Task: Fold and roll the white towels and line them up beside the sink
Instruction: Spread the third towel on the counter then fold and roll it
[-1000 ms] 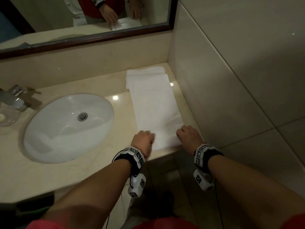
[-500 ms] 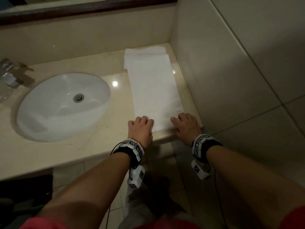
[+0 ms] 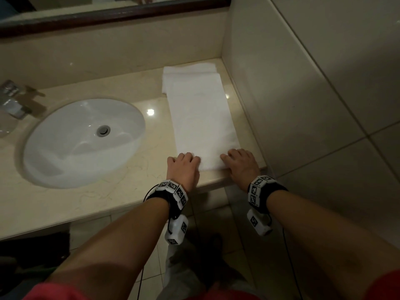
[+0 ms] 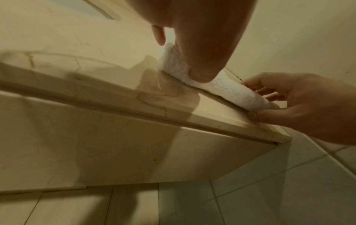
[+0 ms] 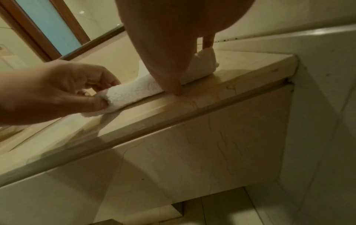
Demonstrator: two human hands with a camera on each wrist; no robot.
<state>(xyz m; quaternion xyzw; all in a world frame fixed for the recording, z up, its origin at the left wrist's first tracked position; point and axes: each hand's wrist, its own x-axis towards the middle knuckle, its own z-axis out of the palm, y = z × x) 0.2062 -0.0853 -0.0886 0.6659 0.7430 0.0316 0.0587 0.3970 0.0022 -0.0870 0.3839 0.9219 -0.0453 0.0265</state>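
Note:
A long white towel (image 3: 201, 118), folded into a narrow strip, lies on the beige counter right of the sink (image 3: 84, 141). Its near end is curled into a small roll (image 4: 238, 94) at the counter's front edge. My left hand (image 3: 184, 164) pinches the roll's left end (image 5: 115, 97), thumb under, fingers over. My right hand (image 3: 240, 162) pinches the right end (image 5: 206, 60) the same way. Another folded white towel (image 3: 188, 70) lies under the strip's far end, against the back wall.
A tiled wall (image 3: 303, 105) stands close on the right of the counter. A chrome tap (image 3: 13, 100) sits at the far left behind the sink. A dark-framed mirror (image 3: 108, 11) runs above the backsplash. Tiled floor (image 3: 194, 256) lies below the counter edge (image 4: 134, 109).
The head view has dipped and come back up. Both hands have stayed on the towel's near end, whose edge is now turned over into a small roll.

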